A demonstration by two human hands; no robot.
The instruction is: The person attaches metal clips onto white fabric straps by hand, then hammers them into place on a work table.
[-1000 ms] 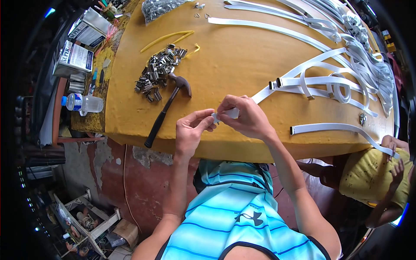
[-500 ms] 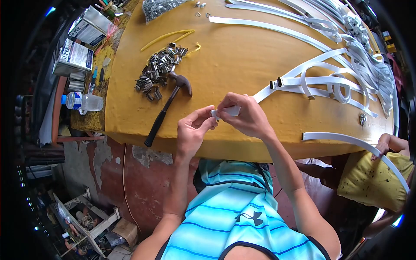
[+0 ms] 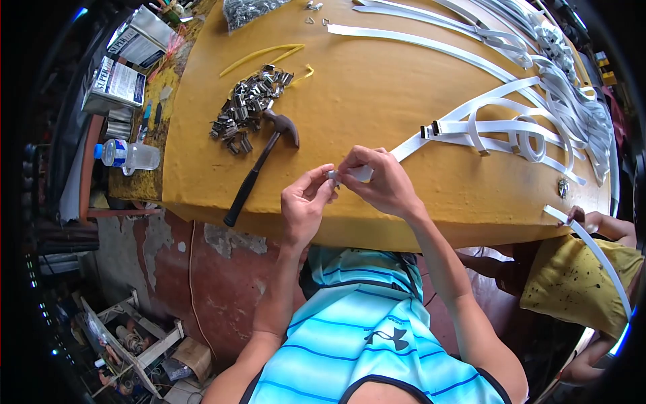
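Note:
My left hand [image 3: 303, 202] pinches a small metal clip [image 3: 332, 175] between thumb and fingertips, just over the front edge of the table. Against it, my right hand [image 3: 382, 183] grips the end of a white strap [image 3: 406, 148], its fingertips right at the clip. From there the strap runs back to the right, towards other white straps fitted with dark metal clips [image 3: 435, 128]. A hammer [image 3: 262, 158] with a black handle lies left of my hands, its head beside a pile of loose metal clips [image 3: 250, 104].
White straps [image 3: 572, 101] are heaped at the table's right side. A co-worker in a yellow shirt [image 3: 572, 283] holds another strap [image 3: 595, 252] at the right corner. A water bottle [image 3: 138, 157] and metal cans [image 3: 120, 82] stand at left. A plastic bag of clips [image 3: 252, 12] lies at the back.
The co-worker's strap has slid right, its end moving towards the table's right corner. My hands hold nearly the same pose at the clip.

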